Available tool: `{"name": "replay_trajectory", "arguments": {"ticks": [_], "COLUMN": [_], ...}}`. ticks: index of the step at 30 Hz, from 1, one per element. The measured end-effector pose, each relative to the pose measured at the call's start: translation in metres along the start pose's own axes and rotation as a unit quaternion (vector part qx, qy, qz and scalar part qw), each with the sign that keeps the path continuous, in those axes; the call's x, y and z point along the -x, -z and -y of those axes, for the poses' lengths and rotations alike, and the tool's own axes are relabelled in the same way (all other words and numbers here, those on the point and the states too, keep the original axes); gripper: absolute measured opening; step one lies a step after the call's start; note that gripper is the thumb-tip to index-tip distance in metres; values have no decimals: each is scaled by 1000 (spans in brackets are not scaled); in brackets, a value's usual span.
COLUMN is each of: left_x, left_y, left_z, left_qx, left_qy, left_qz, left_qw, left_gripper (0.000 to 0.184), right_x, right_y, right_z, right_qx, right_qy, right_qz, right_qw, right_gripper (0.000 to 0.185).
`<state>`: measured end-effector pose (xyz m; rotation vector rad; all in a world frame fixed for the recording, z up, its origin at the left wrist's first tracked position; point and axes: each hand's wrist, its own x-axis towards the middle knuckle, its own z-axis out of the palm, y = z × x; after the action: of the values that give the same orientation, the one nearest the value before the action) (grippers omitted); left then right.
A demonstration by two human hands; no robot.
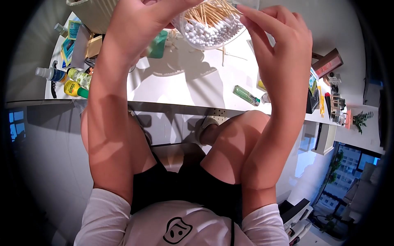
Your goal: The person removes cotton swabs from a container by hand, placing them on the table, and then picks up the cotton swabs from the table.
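Cotton swabs [213, 30]: packed in a clear container [236, 39] between the two hands, lifted over the white table [197, 90]; white fuzzy tips are massed toward the viewer, thin tan sticks fanned behind them.
Far-left bottles: a white-capped blue bottle [55, 74] and a glossy yellow bottle [72, 88] with a green cap, both laid on their sides.
Ribbed beige vessel [95, 16]: stood behind the bottles, its wall marked by grooves, its top cut off by the frame.
Left arm: stretched forward and upward from a white short sleeve, the forearm kept nearly straight.
Left hand [141, 18]: curled around the container's left side, which is gripped; the thumb is extended across the top, and some fingers are cropped or hidden.
Green pouch [157, 46]: seen just beside the left wrist, smooth and partly covered.
Container shape: rounded at the rim, see-through, tilted so that its mouth is turned to the viewer.
Green tool [246, 95]: laid slantwise near the table's front edge, slim and translucent.
Right hand [283, 35]: arched, wrist bent inward, thumb and forefinger brought close together at the container's right rim; whether a stick is pinched cannot be told.
Far-right plant [363, 119]: thin, feathery green leaves are shown.
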<state>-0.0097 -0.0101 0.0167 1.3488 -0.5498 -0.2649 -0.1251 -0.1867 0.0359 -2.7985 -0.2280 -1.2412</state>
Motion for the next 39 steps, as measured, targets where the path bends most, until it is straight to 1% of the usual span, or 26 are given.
{"name": "replay_trajectory", "arguments": {"ticks": [3, 6, 7, 9, 10, 13, 15, 17, 19, 21, 23, 24, 26, 27, 29, 30, 33, 34, 36, 37, 38, 39], "left_x": [-3, 0, -3, -4, -2, -3, -3, -3, -2, -2, -1, -1, 0, 0, 2, 2, 1, 1, 1, 0, 0, -1], "left_y": [1, 0, -4, -4, -1, 6, 9, 10, 11, 10, 4, 0, -5, -6, -3, -5, -8, -2, 0, -1, -2, 1], "left_z": [0, 0, -3, -1, 6, 18, 19, 15, 14, 13, 10, 7, 4, 4, 11, 10, 10, 14, 14, 12, 10, 11], "left_qx": [-28, 8, -8, -23, 8, 65, 90, 101, 95, 86, 47, 47, 33, 28, -3, -3, 6, 52, 98, 68, 38, 38], "left_qy": [27, -7, 22, 51, 8, -46, -58, -41, -37, -38, -7, -7, 24, 34, -17, -17, 33, 3, -28, -19, -10, -10], "left_qz": [-4, 14, -4, -22, -1, 42, 64, 74, 77, 78, 52, 52, 52, 52, 70, 71, 35, 76, 117, 95, 72, 72], "left_qw": [999, 1000, 1000, 998, 1000, 996, 992, 991, 992, 992, 998, 998, 998, 998, 997, 997, 999, 996, 988, 993, 997, 997], "left_gripper": [63, 61, 59, 57, 56, 54, 53, 53, 53, 53, 55, 55, 56, 57, 57, 57, 57, 57, 57, 56, 56, 56], "right_x": [2, 4, 4, 5, 6, 8, 6, 1, -6, -5, -3, -5, -7, -6, -6, -6, -7, -8, -8, -8, -7, -7], "right_y": [-7, -17, -20, -28, -31, -40, -40, -41, -34, -31, -34, -34, -34, -40, -39, -39, -40, -40, -37, -33, -29, -26], "right_z": [1, 2, 3, 7, 9, 17, 16, 7, 1, 1, 3, 6, 11, 10, 13, 14, 11, 9, 7, 7, 6, 5], "right_qx": [-43, -78, -91, -113, -124, -161, -206, -268, -286, -282, -217, -203, -173, -158, -118, -97, -68, -51, -34, -61, -67, -73], "right_qy": [-13, -26, -30, -37, -41, -40, -27, -7, -22, -54, -11, -8, -1, 8, 12, 14, 32, 33, 35, 15, 19, 23], "right_qz": [-9, -28, -33, -45, -47, -48, -45, -48, -47, -47, -32, -11, 33, 29, 25, 23, 4, 13, 22, 16, -7, -31], "right_qw": [999, 996, 995, 992, 990, 985, 977, 962, 957, 957, 976, 979, 984, 987, 993, 995, 997, 998, 999, 998, 998, 997], "right_gripper": [16, 17, 17, 18, 19, 20, 21, 22, 23, 25, 27, 25, 23, 20, 16, 13, 8, 6, 5, 4, 5, 7]}}
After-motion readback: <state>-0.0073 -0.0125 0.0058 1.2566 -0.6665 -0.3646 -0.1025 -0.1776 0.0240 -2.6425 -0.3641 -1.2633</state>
